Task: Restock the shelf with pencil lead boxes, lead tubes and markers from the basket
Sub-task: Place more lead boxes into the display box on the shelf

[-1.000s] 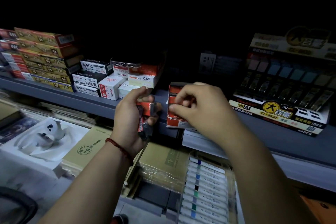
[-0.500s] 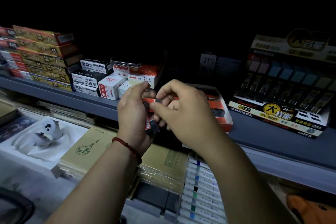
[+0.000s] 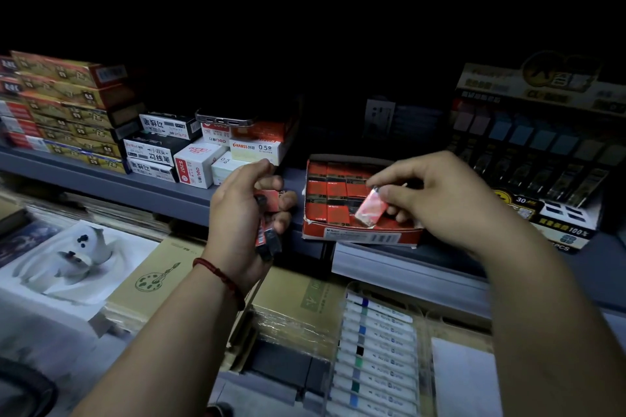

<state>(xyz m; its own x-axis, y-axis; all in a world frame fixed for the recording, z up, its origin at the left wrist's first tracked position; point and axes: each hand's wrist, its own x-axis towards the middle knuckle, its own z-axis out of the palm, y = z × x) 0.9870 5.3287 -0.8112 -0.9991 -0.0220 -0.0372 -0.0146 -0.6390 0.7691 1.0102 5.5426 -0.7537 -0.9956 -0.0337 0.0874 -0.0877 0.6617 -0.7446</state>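
Note:
An open red display box lies flat on the grey shelf, with rows of red lead tubes inside. My right hand pinches one red lead tube by its top, tilted, just over the box's front row. My left hand is closed around a small bundle of red and black lead tubes, held in front of the shelf edge, left of the box.
Stacked lead boxes and gold-red cartons fill the shelf's left; a phone rests on top. A large lead display stand is at the right. Below lie marker sets, sketch pads and a white box.
The red box went from being held upright in my right hand to lying open on the shelf. My right hand took one tube from my left hand and moved right over the box.

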